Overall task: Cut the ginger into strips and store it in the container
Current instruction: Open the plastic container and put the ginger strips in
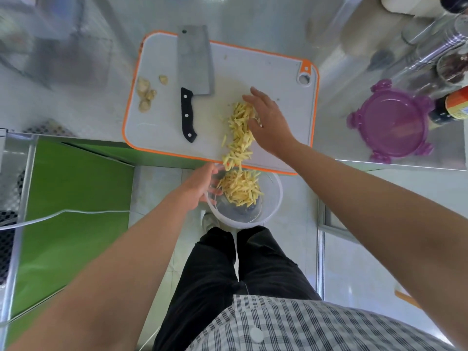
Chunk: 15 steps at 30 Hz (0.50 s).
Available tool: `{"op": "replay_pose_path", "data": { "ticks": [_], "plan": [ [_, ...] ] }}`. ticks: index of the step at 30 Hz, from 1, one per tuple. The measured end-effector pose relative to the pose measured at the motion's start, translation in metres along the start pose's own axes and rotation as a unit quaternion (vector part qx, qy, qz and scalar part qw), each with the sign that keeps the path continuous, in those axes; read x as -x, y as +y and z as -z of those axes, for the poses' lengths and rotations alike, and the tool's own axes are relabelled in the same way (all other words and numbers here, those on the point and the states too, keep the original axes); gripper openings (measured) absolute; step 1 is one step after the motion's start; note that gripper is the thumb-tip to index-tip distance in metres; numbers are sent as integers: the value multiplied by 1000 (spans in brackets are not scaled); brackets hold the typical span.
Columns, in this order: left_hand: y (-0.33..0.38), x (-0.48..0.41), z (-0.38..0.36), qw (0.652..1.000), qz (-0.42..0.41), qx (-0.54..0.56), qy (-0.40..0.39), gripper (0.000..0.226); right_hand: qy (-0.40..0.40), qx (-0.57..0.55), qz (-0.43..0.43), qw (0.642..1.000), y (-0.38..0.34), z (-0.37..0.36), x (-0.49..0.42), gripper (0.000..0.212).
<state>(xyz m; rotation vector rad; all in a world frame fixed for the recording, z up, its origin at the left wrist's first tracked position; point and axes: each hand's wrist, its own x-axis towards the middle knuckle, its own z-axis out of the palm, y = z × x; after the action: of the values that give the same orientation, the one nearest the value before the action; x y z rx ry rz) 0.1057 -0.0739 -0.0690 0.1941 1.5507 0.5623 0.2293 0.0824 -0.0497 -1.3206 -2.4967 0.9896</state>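
- Ginger strips [239, 130] are heaped at the board [266, 67] edge, some in the container [274, 198].
- The container rim is gripped by the left hand [200, 184]; the right hand [269, 120] is laid straight-fingered against the strips.
- Light, loose: best swept.

The tabletop [253, 19] is bare stainless steel, shiny enough to hold blurred reflections. The cutting board [266, 77] is smooth, matt white plastic with an orange rim. The cleaver [195, 77] has a dull grey metal blade and a glossy black handle set with bright rivets. The ginger strips [240, 122] look pale and fibrous; the ginger offcuts [145, 93] at the far left are knobbly and rough. The container [272, 201] is clear, smooth plastic. The lid [393, 122] on the right is glossy, translucent purple plastic. The cabinet front [71, 198] on the left is glossy green. The shirt [291, 325] is checked woven cloth, the trousers [215, 274] matt black cloth.
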Motion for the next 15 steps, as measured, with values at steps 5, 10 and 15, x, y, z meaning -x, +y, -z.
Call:
{"op": "replay_pose_path", "data": {
  "ticks": [5, 10, 15],
  "plan": [
    [3, 0, 7, 1000, 8, -12, -13, 36, -37, -3, -11, 999, -6, -2, -12, 60],
    [2, -3, 10, 1000, 14, -19, -20, 35, 9, -12, 47, 999, -1, -9, 9, 45],
    [2, -3, 10, 999, 20, -19, -23, 37, 27, -19, 85, 996, 3, -17, 36, 35]
  ]
}}
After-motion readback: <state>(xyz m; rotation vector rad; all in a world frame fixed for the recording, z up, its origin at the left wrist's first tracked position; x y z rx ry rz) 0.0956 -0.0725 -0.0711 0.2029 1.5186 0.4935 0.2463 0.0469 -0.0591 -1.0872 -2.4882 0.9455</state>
